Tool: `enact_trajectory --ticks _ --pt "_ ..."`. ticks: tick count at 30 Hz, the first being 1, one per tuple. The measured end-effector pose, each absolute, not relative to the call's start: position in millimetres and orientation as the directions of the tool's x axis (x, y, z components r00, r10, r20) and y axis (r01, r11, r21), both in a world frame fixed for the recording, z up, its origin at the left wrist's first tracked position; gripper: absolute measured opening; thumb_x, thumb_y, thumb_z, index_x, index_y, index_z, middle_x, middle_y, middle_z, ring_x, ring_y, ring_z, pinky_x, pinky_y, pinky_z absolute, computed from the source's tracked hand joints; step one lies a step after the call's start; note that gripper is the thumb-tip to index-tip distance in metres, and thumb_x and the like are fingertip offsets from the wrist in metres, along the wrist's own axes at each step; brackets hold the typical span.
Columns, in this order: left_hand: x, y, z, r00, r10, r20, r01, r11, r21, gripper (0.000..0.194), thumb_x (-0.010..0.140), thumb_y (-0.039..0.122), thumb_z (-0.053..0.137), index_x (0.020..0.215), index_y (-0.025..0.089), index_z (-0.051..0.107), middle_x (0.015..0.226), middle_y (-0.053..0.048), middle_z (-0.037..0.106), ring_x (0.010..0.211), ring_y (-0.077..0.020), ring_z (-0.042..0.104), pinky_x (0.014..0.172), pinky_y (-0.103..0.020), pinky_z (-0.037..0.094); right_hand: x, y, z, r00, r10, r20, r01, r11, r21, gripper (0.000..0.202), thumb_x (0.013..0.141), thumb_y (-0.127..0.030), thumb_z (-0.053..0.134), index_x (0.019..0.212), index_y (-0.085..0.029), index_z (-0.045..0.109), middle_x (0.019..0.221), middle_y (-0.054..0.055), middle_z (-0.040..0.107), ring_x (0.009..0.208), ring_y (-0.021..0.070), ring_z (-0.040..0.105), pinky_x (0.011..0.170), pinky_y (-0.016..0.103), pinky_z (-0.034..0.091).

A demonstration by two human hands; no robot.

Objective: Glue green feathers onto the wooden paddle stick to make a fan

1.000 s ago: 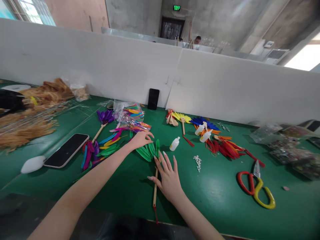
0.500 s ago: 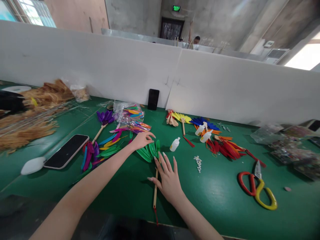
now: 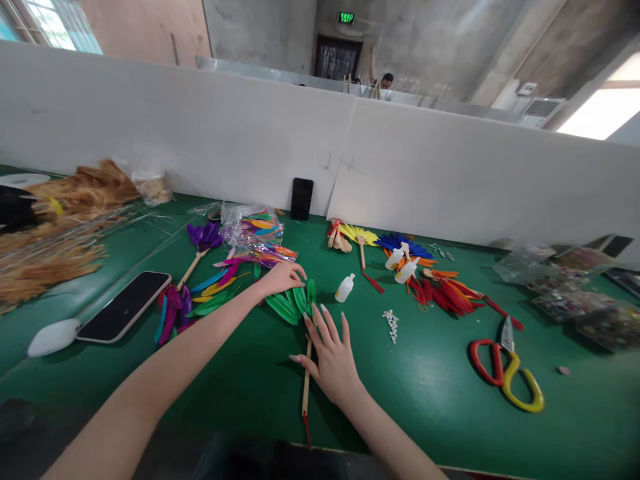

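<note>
A fan of green feathers point(image 3: 286, 308) lies on the table, with a slim wooden handle point(image 3: 307, 387) and a red tassel at its lower end. My right hand point(image 3: 333, 357) rests over the top of the handle, fingers spread and the index fingertip touching the fan's hub. Just above the feathers is my left hand point(image 3: 283, 277), its fingers loosely bent and apart, near the feather tips; whether it touches them is unclear. A small white glue bottle point(image 3: 345, 288) stands right of the fan. Small white beads point(image 3: 391, 327) lie farther right.
Scissors point(image 3: 505, 367) with red and yellow handles lie right. Yellow point(image 3: 359, 233) and blue feather fans point(image 3: 405, 245) and red feathers point(image 3: 453, 295) lie behind. A phone point(image 3: 125, 307), loose colored feathers point(image 3: 220, 293) and tan fibers point(image 3: 60, 253) occupy the left. White panels point(image 3: 175, 127) border the back.
The camera view has turned slightly, so everything sits a little farther left. Both hands keep nearly the same pose around the green fan.
</note>
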State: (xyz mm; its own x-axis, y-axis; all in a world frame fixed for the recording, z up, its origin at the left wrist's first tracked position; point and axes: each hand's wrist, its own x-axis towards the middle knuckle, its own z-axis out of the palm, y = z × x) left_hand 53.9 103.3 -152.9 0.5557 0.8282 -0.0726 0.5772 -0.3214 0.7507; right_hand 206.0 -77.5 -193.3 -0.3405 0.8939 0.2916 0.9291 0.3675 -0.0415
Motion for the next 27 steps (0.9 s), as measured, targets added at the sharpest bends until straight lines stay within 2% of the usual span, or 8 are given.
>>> enact_trajectory --ticks 27 --pt "68.7 106.7 -158.6 0.512 0.855 -0.08 0.564 -0.265 0.782 0.018 0.064 0.025 0.069 0.079 0.016 0.063 0.063 -0.002 0.07 0.061 -0.0197 0.066 0.054 -0.024 0.044 206.3 -77.1 -189.4 -0.339 0.898 0.279 0.925 0.373 -0.077 0.069 0.09 -0.063 0.025 0.142 -0.019 0.032 0.152 0.006 0.021 0.138 0.0284 0.022 0.109 0.058 0.017"
